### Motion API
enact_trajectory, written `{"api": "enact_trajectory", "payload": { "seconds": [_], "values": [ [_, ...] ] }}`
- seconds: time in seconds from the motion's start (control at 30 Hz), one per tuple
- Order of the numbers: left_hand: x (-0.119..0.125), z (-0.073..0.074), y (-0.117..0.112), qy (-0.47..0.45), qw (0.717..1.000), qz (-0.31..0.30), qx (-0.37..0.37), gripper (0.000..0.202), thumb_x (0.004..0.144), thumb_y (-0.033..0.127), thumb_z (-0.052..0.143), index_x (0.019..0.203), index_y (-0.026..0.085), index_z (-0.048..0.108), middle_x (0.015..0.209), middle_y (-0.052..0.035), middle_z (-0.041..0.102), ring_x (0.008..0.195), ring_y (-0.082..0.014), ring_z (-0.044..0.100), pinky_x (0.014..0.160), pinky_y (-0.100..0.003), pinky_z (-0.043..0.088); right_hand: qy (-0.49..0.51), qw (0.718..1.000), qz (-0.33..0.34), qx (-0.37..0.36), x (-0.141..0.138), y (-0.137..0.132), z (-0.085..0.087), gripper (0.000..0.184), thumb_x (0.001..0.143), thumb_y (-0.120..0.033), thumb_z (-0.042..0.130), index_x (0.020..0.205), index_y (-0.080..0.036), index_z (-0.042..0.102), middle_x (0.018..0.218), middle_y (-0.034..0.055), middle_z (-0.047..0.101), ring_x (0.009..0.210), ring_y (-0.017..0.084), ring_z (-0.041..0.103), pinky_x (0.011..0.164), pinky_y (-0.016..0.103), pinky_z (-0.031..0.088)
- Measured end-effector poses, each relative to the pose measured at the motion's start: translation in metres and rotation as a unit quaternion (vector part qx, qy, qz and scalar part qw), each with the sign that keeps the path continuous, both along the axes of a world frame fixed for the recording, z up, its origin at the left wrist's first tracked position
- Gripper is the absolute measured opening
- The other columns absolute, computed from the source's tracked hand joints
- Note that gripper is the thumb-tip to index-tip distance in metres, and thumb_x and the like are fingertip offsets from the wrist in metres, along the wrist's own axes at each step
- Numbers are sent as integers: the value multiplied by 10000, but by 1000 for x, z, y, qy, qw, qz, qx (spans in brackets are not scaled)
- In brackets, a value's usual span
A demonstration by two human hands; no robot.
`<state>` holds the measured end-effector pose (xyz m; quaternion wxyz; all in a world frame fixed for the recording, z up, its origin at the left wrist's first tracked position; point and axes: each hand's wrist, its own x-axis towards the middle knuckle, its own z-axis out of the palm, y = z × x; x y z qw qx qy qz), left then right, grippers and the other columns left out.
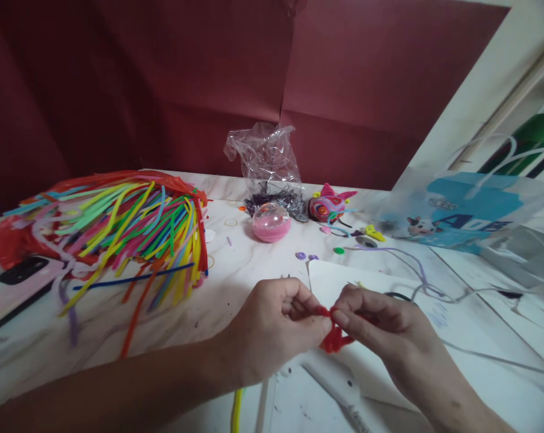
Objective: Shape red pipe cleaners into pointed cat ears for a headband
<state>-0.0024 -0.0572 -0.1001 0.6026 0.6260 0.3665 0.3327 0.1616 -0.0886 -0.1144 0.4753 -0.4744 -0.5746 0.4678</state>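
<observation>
Both hands meet low over the bench [236, 282]: the left hand [272, 328] and the right hand [380, 328] have their fingers pinched tight on a red pipe-cleaner twist [334, 338] held between them, just above a white sheet [344, 279]. Off to the left lies a heap of coloured pipe cleaners [132, 231], and a pink ball in a clear shell [271, 222] sits farther back.

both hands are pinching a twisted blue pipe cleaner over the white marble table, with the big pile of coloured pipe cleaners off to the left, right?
Not quite: the head view shows the twisted pipe cleaner is red, not blue. The left hand and right hand do pinch it over the white marble table, with the multicoloured pipe cleaner pile left.
</observation>
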Motion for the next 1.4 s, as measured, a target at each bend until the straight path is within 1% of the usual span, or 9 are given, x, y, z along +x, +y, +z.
{"api": "enact_trajectory", "payload": {
  "seconds": [0.2,0.37,0.47,0.63,0.83,1.03,1.2,1.27,1.4],
  "values": [
    [0,-7,0,13,999,12,36,21,658,155,527,649,156,509,542,37,515,480,-68,476,443,-182,368,-2,1000,-4,4,-2,-1,2,196,741,-302,648,601,-166,624,560,3,617,538,112,539,514,201,427],
    [2,-7,0,48,997,26,62,44,611,123,526,616,156,497,525,53,472,464,-53,411,414,-168,320,-46,999,-10,22,-5,-2,5,197,739,-291,639,594,-160,619,578,14,615,545,127,556,511,214,442],
    [3,-7,0,47,997,28,50,50,603,118,507,628,159,494,541,43,498,466,-63,433,419,-179,334,-56,998,-12,25,-7,-3,4,193,747,-288,630,601,-162,616,591,20,617,563,137,563,515,223,443],
    [2,-4,0,8,1000,-1,3,23,665,142,505,673,149,526,538,35,523,468,-66,467,456,-187,383,-34,999,-27,32,-7,-2,1,208,745,-316,633,605,-163,626,574,16,600,534,132,539,501,231,433],
    [-1,1,0,7,999,-20,-33,48,678,151,527,656,137,566,471,45,510,424,-66,477,428,-177,372,-7,1000,5,12,-5,-1,3,198,735,-293,652,592,-158,625,558,10,592,523,123,531,498,227,435],
    [0,-4,-3,35,999,7,31,60,703,155,496,685,155,554,531,45,523,477,-74,506,452,-182,383,0,999,-21,46,-10,-4,1,176,748,-266,646,600,-172,627,565,0,619,539,112,556,509,196,446],
    [1,-7,-4,41,995,20,84,63,719,158,503,692,156,559,594,16,560,562,-87,526,513,-193,402,5,998,-39,39,-14,-6,0,188,731,-294,658,595,-170,620,558,10,625,533,131,567,508,219,457],
    [1,-7,-4,34,995,33,90,61,716,148,496,699,158,554,581,21,550,537,-84,518,503,-194,399,-3,998,-49,40,-12,-5,-2,199,730,-318,654,602,-169,620,560,17,623,532,142,562,504,234,453],
    [1,-7,-4,16,996,52,68,56,698,120,481,687,168,506,545,45,508,479,-71,489,466,-184,383,-3,997,-66,40,-8,-2,-7,206,736,-345,644,630,-171,619,570,17,614,539,142,538,505,239,437]
  ]
}}
